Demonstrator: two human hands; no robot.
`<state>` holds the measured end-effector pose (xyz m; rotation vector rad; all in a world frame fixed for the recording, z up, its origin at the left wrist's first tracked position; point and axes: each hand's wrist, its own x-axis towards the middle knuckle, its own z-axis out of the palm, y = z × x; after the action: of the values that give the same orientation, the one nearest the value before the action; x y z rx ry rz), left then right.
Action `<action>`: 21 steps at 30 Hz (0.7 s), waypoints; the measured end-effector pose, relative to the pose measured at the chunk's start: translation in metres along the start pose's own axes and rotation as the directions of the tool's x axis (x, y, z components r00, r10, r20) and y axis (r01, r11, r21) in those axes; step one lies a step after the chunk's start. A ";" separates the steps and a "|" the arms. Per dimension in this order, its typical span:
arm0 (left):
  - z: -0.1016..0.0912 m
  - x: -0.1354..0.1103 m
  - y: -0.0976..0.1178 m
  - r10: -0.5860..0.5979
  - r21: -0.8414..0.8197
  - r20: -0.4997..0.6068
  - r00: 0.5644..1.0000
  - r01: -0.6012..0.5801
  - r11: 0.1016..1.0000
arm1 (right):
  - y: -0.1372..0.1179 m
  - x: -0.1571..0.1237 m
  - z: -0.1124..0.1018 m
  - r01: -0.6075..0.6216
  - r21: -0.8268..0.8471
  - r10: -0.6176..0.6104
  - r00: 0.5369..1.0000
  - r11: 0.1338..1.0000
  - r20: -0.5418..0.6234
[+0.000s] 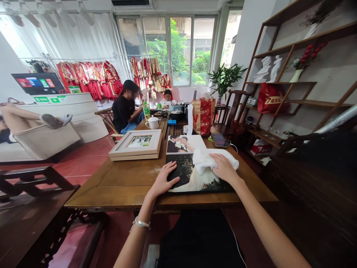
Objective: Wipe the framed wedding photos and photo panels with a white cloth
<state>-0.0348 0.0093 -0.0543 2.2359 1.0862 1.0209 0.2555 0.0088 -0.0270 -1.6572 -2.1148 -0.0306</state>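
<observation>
A dark wedding photo (182, 172) showing a pale gown lies flat near the table's front edge; whether it is an album page or a separate panel, I cannot tell. My left hand (164, 180) rests on its left edge, fingers spread. On its upper right, my right hand (224, 167) presses down on a bunched white cloth (205, 160), holding it against the surface. Some of the right fingertips are hidden in the cloth. Just beyond lies a lighter photo of a couple (184, 144), partly covered by the cloth at its lower right.
Framed pictures (136, 143) lie stacked on the wooden table (119, 178) at left, with a lidded white cup (153, 122) behind. A phone (221, 140) with a cable and a red-and-brown bag (205, 117) stand right. Two people sit at the far end; another person's legs show at left.
</observation>
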 end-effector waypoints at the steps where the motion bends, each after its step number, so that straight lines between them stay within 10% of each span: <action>1: 0.000 0.000 -0.001 0.001 -0.007 0.009 1.000 -0.001 1.000 | -0.004 0.005 0.002 0.003 0.002 -0.003 1.000 1.000 0.004; 13: 0.004 0.001 0.004 -0.042 0.067 0.012 0.999 0.041 0.997 | -0.035 -0.086 -0.019 0.208 0.133 -0.223 0.969 0.969 0.104; 21: 0.003 0.001 0.003 -0.033 0.077 0.017 0.999 0.032 0.997 | 0.008 -0.003 -0.001 -0.049 -0.003 0.049 0.999 0.999 -0.009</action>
<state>-0.0306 0.0081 -0.0538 2.2754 1.1683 0.9588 0.2640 0.0081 -0.0297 -1.7069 -2.0671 -0.0260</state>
